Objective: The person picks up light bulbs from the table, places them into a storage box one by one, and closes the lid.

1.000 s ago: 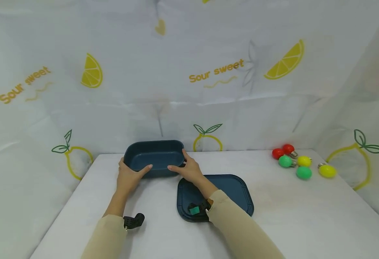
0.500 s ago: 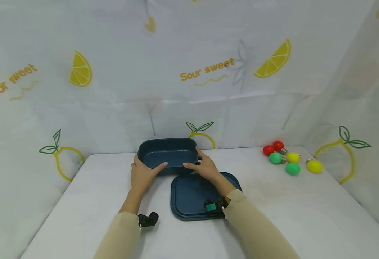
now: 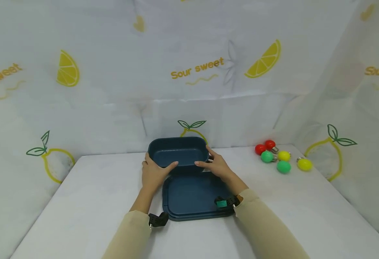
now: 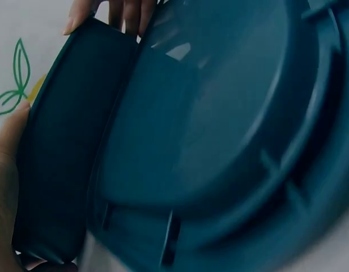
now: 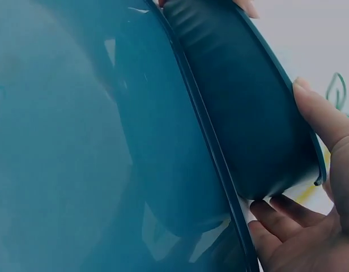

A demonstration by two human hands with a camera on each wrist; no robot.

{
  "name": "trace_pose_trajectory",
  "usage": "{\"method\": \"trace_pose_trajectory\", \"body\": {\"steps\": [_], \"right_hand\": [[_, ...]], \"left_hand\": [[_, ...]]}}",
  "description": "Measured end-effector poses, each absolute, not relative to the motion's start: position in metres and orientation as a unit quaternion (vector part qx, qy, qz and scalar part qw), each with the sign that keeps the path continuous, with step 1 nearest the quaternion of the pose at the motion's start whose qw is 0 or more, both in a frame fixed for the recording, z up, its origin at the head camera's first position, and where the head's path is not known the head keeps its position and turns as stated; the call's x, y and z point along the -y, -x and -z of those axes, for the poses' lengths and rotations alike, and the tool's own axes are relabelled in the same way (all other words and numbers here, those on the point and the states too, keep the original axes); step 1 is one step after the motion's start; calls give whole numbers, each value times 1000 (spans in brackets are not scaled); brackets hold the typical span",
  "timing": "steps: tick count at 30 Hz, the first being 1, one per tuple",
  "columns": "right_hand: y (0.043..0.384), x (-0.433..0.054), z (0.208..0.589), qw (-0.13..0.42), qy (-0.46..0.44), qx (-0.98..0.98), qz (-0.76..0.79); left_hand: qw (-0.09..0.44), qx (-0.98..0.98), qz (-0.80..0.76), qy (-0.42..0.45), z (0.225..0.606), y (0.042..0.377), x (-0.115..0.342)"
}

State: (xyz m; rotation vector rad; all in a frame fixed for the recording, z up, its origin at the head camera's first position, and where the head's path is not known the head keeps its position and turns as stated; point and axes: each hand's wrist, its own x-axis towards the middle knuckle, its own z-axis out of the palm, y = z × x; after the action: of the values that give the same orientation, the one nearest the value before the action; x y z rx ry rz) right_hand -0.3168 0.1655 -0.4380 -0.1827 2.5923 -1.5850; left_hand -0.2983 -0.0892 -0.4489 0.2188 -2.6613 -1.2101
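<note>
A dark blue rectangular box (image 3: 177, 155) with rounded corners stands upright behind its flat matching lid (image 3: 194, 196), nothing showing inside. My left hand (image 3: 153, 174) grips the box's left end, thumb along the near side. At the opposite end, my right hand (image 3: 218, 166) holds it the same way. From the right wrist, the thumb lies on the rim of the box (image 5: 248, 102) and the fingers curl under its base. The lid (image 4: 191, 124) fills much of the left wrist view, ribs and a groove near its edge.
Several light bulbs lie at the table's back right: red bulbs (image 3: 260, 149), green bulbs (image 3: 284, 167) and yellow bulbs (image 3: 304, 164). A white curtain (image 3: 127, 90) with lemon prints hangs behind the white table (image 3: 89, 201).
Both hands have carried the box rightward, from the lid's back left to straight behind it. The lid and bulbs keep their places on the table while the head view turns right.
</note>
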Motion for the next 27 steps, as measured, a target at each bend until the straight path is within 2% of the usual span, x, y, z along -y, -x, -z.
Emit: {"method": "trace_pose_trajectory", "body": {"steps": [8,15,20,27], "right_hand": [[320,-205,434,70,36,-861,502],[321,-233,438,79,29,-852,517],[322,-235,448,54,53,-840,538],[320,-229,462,-4,74,-831,551]], "left_hand": [[118,891,435,-62,452,300,56],[101,899,424,-32,456,297,38],[90,892,444,-10,454,300,48],[76,824,561,16,463,314,65]]}}
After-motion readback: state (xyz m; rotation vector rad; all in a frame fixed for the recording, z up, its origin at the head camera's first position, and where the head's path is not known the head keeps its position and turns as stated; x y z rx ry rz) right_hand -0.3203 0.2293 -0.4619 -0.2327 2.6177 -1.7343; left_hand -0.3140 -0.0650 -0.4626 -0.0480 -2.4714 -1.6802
